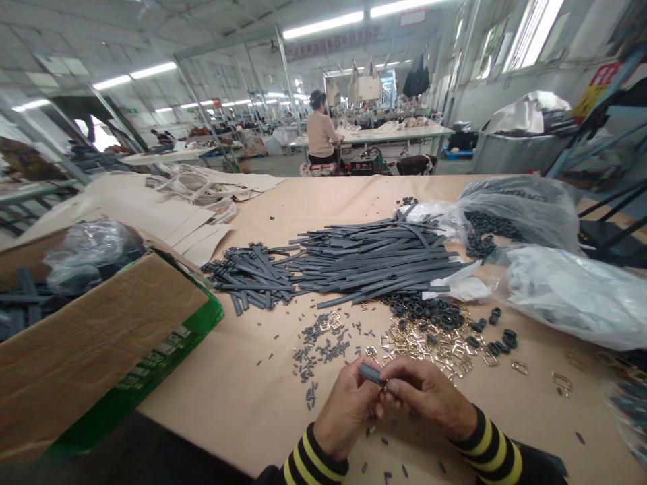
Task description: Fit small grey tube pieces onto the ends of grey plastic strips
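Near the front of the table, my left hand [348, 399] is closed round a short dark grey strap [371, 372]. My right hand [429, 391] pinches the strap's right end, its fingertips meeting those of my left hand. A tiny metallic bit shows at that end, too small to make out. Just beyond my hands lie gold buckles [414, 340] in a loose pile, with black loops [429, 311] behind them. Small dark pieces [323, 347] are scattered to the left of the buckles. Long grey strips [374, 259] form a heap farther back, beside shorter straps [257, 273].
A cardboard box [101, 330] with dark strips and plastic stands at the left. Clear plastic bags [566, 289] lie at the right. Cream sheets [136, 209] cover the back left. Beyond the table, a person [321, 131] sits at another table [394, 135].
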Tool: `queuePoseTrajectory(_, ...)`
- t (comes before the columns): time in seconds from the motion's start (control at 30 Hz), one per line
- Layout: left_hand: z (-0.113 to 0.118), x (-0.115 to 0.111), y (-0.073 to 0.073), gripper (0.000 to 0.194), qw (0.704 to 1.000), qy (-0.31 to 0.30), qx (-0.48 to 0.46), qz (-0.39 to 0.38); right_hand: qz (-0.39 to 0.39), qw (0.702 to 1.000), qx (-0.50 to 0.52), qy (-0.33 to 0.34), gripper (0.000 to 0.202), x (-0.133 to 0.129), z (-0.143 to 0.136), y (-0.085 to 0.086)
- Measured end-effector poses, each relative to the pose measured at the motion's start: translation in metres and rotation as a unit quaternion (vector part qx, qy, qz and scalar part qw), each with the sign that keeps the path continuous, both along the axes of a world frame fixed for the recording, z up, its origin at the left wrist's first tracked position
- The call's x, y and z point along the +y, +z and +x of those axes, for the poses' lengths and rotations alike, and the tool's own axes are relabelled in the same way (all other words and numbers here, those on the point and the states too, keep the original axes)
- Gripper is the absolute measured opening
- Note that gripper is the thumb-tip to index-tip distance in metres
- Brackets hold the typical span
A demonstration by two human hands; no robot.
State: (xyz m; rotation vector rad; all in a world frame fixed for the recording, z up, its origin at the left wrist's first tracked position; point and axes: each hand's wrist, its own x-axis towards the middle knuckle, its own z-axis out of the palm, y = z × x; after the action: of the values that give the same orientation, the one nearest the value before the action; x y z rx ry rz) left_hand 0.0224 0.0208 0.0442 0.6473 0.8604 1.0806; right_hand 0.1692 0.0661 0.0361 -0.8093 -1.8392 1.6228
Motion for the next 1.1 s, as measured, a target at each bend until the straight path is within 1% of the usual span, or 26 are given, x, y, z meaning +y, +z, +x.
queuePoseTrajectory(0.07,-0.002,-0.002,0.002,0.016,1.000,-0.014,0.003,0.018,0.009,1.000,-0.016,-0.018,0.016,0.001,0.000,0.001)
queuePoseTrajectory(0.13,-0.003,-0.003,0.001,0.016,1.000,-0.017,0.001,0.023,0.009,1.000,-0.020,-0.018,0.015,0.001,-0.001,0.001)
queuePoseTrajectory(0.17,-0.003,-0.003,0.000,0.017,1.000,-0.009,0.001,0.022,0.008,1.000,-0.022,-0.015,0.014,0.001,-0.001,0.000)
queuePoseTrajectory(0.23,-0.003,-0.003,-0.003,0.019,0.999,0.025,0.013,0.021,0.009,1.000,-0.027,-0.011,0.013,0.000,-0.001,-0.002)
queuePoseTrajectory(0.3,-0.002,-0.002,-0.006,0.020,0.997,0.063,0.050,0.020,0.011,0.999,-0.032,-0.014,0.012,0.000,-0.001,-0.004)
queuePoseTrajectory(0.37,-0.003,-0.001,-0.008,0.021,0.991,0.084,0.106,0.022,0.011,0.999,-0.039,-0.019,0.010,0.001,-0.001,-0.007)
queuePoseTrajectory(0.47,-0.005,0.000,-0.010,0.023,0.978,0.078,0.192,0.039,0.003,0.998,-0.055,-0.030,0.009,0.002,0.000,-0.008)
queuePoseTrajectory(0.57,-0.007,0.000,-0.012,0.023,0.961,0.072,0.257,0.068,-0.008,0.997,-0.068,-0.039,0.008,0.000,-0.001,-0.006)
queuePoseTrajectory(0.73,-0.001,-0.002,-0.015,0.018,0.945,0.069,0.307,0.092,0.007,0.993,-0.101,-0.065,0.004,-0.001,-0.003,-0.004)
queuePoseTrajectory(0.8,0.002,-0.003,-0.015,0.014,0.939,0.072,0.322,0.098,0.005,0.991,-0.101,-0.085,0.007,-0.001,-0.004,-0.004)
queuePoseTrajectory(0.87,0.003,-0.003,-0.014,0.011,0.932,0.081,0.337,0.105,-0.026,0.992,-0.083,-0.091,0.011,-0.001,-0.005,-0.005)
queuePoseTrajectory(0.97,0.003,-0.002,-0.013,0.011,0.925,0.094,0.350,0.113,-0.097,0.992,-0.036,-0.071,0.013,-0.001,-0.006,-0.009)
queuePoseTrajectory(1.03,0.001,-0.001,-0.013,0.011,0.923,0.089,0.357,0.115,-0.136,0.989,-0.008,-0.055,0.015,0.000,-0.006,-0.012)
queuePoseTrajectory(1.1,0.000,-0.002,-0.012,0.012,0.918,0.078,0.370,0.122,-0.158,0.986,0.004,-0.043,0.018,0.000,-0.006,-0.014)
